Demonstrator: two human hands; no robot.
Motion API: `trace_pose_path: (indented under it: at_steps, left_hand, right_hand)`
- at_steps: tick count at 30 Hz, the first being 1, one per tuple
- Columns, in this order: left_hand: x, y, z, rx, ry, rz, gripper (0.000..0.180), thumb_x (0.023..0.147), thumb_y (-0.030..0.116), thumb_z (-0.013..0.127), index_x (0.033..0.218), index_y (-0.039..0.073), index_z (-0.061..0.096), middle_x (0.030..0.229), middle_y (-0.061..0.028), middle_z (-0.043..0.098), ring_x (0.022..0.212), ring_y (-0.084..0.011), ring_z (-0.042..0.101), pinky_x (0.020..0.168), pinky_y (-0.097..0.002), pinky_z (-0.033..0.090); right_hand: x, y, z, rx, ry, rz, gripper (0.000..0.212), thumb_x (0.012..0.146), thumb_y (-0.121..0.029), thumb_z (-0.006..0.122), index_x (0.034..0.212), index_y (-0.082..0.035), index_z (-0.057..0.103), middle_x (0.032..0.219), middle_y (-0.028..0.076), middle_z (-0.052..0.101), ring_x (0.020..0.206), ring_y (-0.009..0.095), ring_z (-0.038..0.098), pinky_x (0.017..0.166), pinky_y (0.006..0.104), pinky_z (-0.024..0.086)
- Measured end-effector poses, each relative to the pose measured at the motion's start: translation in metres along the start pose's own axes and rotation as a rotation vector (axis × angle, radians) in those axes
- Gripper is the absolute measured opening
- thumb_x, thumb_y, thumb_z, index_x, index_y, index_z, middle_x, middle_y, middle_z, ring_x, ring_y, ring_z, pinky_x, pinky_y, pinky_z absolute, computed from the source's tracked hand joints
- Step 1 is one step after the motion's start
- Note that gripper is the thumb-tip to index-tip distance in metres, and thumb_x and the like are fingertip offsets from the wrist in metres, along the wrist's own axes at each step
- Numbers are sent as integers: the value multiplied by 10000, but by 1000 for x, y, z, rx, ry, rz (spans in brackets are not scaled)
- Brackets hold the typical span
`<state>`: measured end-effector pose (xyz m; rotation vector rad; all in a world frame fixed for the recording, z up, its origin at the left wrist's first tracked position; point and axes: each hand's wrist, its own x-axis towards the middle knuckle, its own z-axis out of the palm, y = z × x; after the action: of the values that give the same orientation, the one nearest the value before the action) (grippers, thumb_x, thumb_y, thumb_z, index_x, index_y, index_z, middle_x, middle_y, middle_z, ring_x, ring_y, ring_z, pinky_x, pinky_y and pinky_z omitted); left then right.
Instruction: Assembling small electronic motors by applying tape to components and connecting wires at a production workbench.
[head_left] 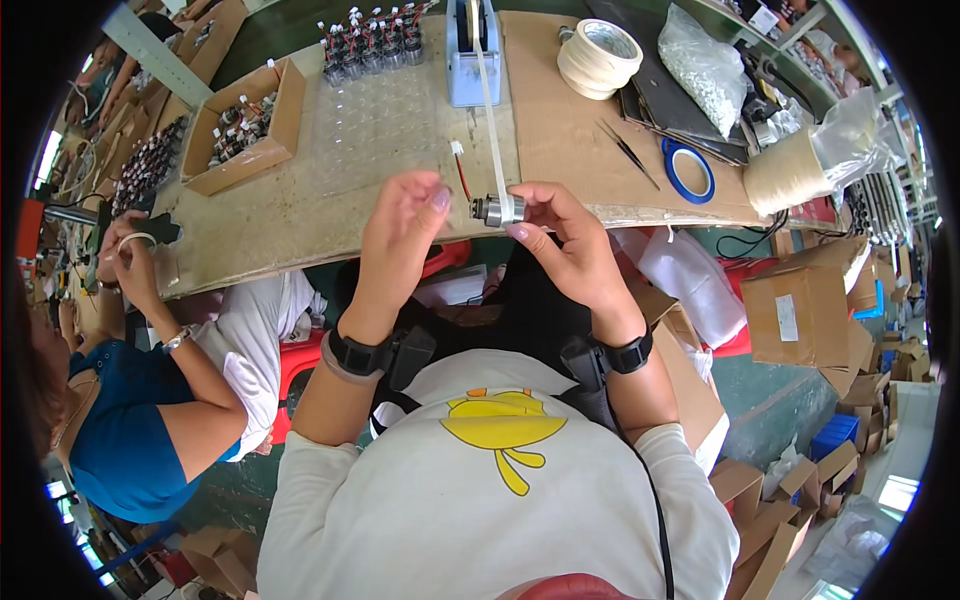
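A small silver cylindrical motor is pinched between the thumb and fingers of my right hand, near the table's front edge. Red and dark wires rise from the motor to a white connector. A pale strip of tape stretches from the blue tape dispenser down to the motor and lies across its body. Just left of the motor, my left hand is raised, slightly blurred, its fingers loosely bent and apart from the thumb. Nothing shows in it.
A clear plastic tray bears several wired motors at its back. Left of it stands a cardboard box of parts. Tape rolls, tweezers and a blue tape ring lie right. A co-worker sits left.
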<state>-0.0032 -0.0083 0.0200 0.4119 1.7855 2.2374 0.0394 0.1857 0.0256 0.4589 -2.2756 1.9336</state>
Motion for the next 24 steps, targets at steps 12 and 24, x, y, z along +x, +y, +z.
trace_pose_path:
  at_steps: [12,24]
  left_hand:
    - [-2,-14,0,-134,-171,-342,329,885,334,536,1036,45,494,827,-27,550,661,-71,524,596,-220,466]
    - [-34,-38,-11,-524,-29,-530,234,881,318,534,908,86,521,691,42,443,577,-49,418,505,-209,399]
  right_hand:
    - [5,6,3,-3,-194,116,262,870,-43,540,1117,26,486,965,48,574,855,106,557,777,241,455]
    - [-6,42,21,353,-264,412,270,915,-182,503,1088,24,520,881,33,588,724,63,553,671,207,471]
